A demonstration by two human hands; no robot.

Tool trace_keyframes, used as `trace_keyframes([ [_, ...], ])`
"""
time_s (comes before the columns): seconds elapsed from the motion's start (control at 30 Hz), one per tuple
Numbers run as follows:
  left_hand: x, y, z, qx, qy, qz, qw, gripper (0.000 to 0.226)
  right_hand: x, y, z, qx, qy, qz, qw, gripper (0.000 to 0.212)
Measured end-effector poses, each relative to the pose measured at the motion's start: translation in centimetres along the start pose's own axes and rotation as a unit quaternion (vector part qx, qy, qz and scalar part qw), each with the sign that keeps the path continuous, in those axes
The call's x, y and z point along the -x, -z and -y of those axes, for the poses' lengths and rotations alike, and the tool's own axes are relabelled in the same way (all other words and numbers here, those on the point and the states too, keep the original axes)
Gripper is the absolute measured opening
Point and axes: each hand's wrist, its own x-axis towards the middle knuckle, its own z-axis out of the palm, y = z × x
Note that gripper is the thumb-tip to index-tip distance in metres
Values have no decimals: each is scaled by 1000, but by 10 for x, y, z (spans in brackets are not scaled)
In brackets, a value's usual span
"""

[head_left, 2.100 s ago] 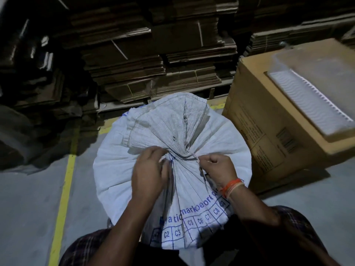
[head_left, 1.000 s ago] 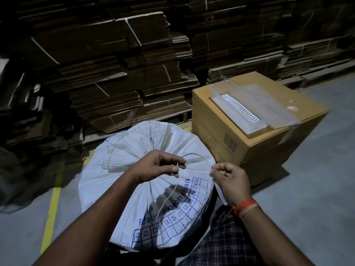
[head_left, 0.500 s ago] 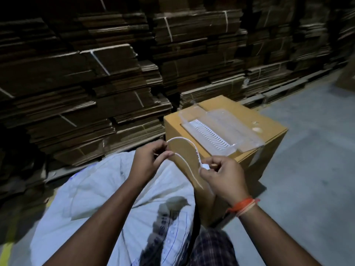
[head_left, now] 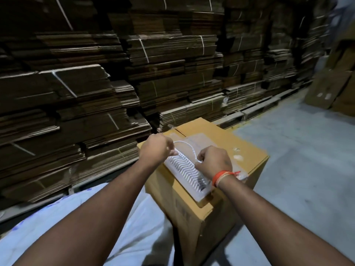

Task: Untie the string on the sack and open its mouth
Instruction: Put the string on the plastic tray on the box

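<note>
String, thin white cord (head_left: 189, 148), is off the white woven sack (head_left: 134, 227), pinched between left hand (head_left: 155, 148) and right hand (head_left: 213, 162) fingers; mouth opening apparently remains

grey concrete floor (head_left: 299, 169) carries: white sack (head_left: 134, 237) bottom-left, brown carton (head_left: 196, 214) just beside it on the right, pallets (head_left: 257, 110) of flattened cardboard stacks (head_left: 96, 93) along the back
</note>
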Motion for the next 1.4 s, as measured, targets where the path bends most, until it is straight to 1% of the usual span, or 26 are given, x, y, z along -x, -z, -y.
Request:
trace_keyframes([
  [0.1,-11,-10,0,-70,7,69,995,31,-3,-18,-1,69,20,8,997,11],
  [0.13,-14,-12,-1,-83,7,90,992,31,-3,-22,0,94,31,4,995,11],
  [0.2,-23,-16,-2,-97,5,137,986,34,-2,-28,3,144,48,6,988,17],
  [0.27,-32,-18,-5,-122,-2,198,973,43,1,-31,4,171,64,15,983,22],
  [0.3,-35,-18,-7,-138,-8,222,965,46,2,-31,4,162,69,13,984,23],
  [0.33,-39,-18,-9,-148,-18,229,962,47,4,-29,1,139,68,9,988,25],
  [0.37,-43,-16,-10,-147,-29,221,964,45,5,-24,-3,96,60,-3,994,27],
  [0.43,-51,-13,-12,-97,-38,162,981,36,4,-9,-17,-19,10,-36,999,22],
  [0.5,-62,-13,-14,-41,-45,109,992,31,0,1,-40,-116,-58,-76,989,14],
  [0.53,-68,-15,-16,-30,-53,103,993,31,-2,2,-52,-158,-87,-95,979,14],
  [0.6,-79,-21,-21,-31,-69,117,990,33,-1,4,-71,-198,-139,-113,964,16],
  [0.67,-92,-29,-28,-45,-83,128,987,34,4,4,-82,-211,-181,-105,955,15],
  [0.77,-114,-41,-39,-75,-98,138,983,28,11,4,-94,-219,-230,-87,944,6],
  [0.87,-138,-52,-48,-93,-95,180,975,20,13,-7,-111,-256,-271,-88,924,14],
  [0.97,-158,-64,-57,-88,-64,232,967,20,15,-19,-122,-281,-278,-71,916,17],
  [1.13,-177,-87,-65,-74,-23,316,946,30,12,-34,-131,-297,-263,-93,913,22],
  [1.2,-179,-94,-63,-65,-18,317,946,29,11,-34,-132,-305,-268,-107,907,21],
  [1.33,-179,-96,-58,-49,-11,291,956,23,9,-31,-133,-340,-274,-133,890,19],
  [1.4,-178,-93,-58,-31,-6,275,961,20,8,-28,-133,-365,-270,-149,879,22],
])
